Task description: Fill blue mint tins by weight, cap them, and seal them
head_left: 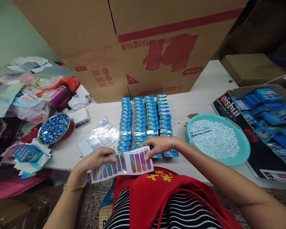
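Observation:
Both hands hold a white sheet of shiny holographic sticker strips (120, 165) above the table's front edge. My left hand (98, 159) pinches its upper edge left of the middle, and a small dark strip shows by the fingers. At the sheet's right end, my right hand (156, 145) has thumb and fingers closed on it. A bare white gap divides the strips. Just beyond the sheet, small blue tins (139, 120) stand in several columns; some at the far right column carry shiny strips. More sticker sheets (98, 137) lie flat to the left.
A large cardboard box (138, 51) stands behind the tins. A turquoise basin (245, 143) of white tablets and a box of blue packs (271, 108) are at right. At left are a red bowl (70, 128) of blue lids, a small scale (81, 118) and piled bags.

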{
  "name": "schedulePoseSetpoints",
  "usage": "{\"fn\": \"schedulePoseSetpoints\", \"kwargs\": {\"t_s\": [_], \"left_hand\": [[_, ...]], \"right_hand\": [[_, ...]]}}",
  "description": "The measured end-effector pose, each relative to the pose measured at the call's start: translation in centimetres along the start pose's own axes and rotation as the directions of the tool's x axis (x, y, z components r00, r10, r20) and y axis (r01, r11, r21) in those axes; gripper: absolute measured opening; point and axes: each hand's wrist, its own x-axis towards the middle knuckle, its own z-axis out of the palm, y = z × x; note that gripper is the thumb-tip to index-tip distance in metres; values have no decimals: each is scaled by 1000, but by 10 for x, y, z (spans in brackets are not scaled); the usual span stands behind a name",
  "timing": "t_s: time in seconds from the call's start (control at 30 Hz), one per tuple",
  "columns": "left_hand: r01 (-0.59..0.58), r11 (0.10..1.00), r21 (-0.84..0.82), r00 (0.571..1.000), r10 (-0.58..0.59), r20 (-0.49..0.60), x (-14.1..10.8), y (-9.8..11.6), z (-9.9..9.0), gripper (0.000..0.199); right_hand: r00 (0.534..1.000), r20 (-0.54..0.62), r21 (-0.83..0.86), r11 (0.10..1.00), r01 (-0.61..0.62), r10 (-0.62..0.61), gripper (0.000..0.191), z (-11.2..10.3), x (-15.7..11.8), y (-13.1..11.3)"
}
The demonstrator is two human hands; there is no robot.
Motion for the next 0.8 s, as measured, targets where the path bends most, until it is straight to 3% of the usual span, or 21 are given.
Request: {"fn": "schedulePoseSetpoints", "kwargs": {"t_s": [0.13,0.23,0.3,0.4,0.5,0.63,0.8], "left_hand": [[-2,996,85,1000,2,2,29,-13,9,38],[-134,983,123,989,141,-50,62,-8,35,60],[-225,966,129,971,233,-55,82,-4,51,51],[-269,958,98,959,275,-63,103,-2,59,36],[-265,962,62,964,266,-18,118,-4,55,34],[-248,968,-31,967,250,57,137,-4,52,38],[-181,977,-112,982,185,25,161,0,55,43]], "right_hand": [[997,-71,229,973,-5,21,44,10,-1,28],[988,-146,262,965,-8,48,38,19,2,40],[964,-259,292,956,16,63,34,23,2,46],[899,-433,371,921,117,61,33,31,0,56],[826,-559,424,882,204,78,33,39,2,66],[726,-665,458,864,210,176,36,44,9,72],[603,-766,416,888,199,224,39,34,14,78]]}}
